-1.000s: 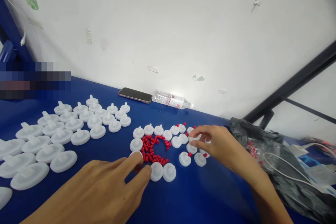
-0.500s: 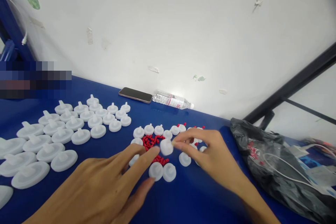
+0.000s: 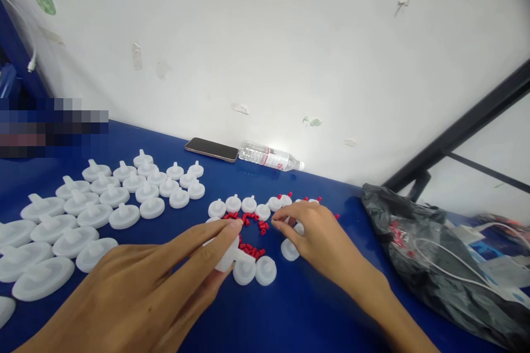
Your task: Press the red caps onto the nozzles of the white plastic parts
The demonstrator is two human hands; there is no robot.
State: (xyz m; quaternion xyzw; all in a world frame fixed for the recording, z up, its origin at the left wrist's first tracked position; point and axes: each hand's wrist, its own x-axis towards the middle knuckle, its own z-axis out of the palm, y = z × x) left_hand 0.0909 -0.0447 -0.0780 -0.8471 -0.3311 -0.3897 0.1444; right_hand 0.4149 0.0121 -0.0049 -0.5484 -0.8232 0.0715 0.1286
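My left hand (image 3: 165,281) pinches a white plastic disc with a short spout (image 3: 227,255) between its fingers and thumb. The disc is tilted, its spout pointing right, and part of it is behind my fingers. Just right of a loose cluster of small red caps (image 3: 264,226), my right hand (image 3: 318,237) is curled with thumb and fingertips slightly apart and no object visible between them. More white spouted discs (image 3: 265,270) ring the red caps on the blue table (image 3: 290,309). Behind my right hand are discs with red caps by their spouts (image 3: 285,201), partly hidden.
Many larger-looking white discs (image 3: 124,216) cover the table's left side. A phone (image 3: 212,149) and a clear bottle lying down (image 3: 269,156) are along the wall. At right, a black plastic bag (image 3: 430,281) lies with a white cable and red pieces on it.
The white disc has passed from my right fingertips to my left hand, which now grips it at a tilt. My right hand has moved slightly left, to beside the red caps.
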